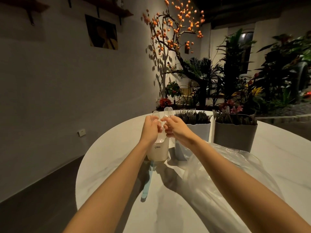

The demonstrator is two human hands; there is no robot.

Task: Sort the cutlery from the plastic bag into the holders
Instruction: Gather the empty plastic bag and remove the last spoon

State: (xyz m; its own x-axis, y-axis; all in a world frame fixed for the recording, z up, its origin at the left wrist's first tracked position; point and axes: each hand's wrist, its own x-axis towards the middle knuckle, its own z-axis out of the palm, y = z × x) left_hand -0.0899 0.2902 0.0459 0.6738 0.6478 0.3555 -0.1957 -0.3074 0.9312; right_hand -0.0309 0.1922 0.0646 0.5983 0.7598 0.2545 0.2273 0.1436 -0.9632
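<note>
Both hands meet above a small white holder (159, 151) marked "CRBW" on the round table. My left hand (150, 127) grips clear plastic spoons (155, 113), whose bowls stick up past the fingers. My right hand (173, 126) grips more clear spoons (168, 110) beside them. To the right, a light blue holder (199, 130) carries dark forks (193, 116). Further right, a grey holder (234, 135) is filled with dark cutlery (232, 116). The clear plastic bag (223, 169) lies crumpled under my right forearm.
A pale blue strip (147, 181) lies on the white round table (107, 174) in front of the white holder. Behind the table stand potted plants and a tree with orange fruits (176, 31). The floor drops away on the left.
</note>
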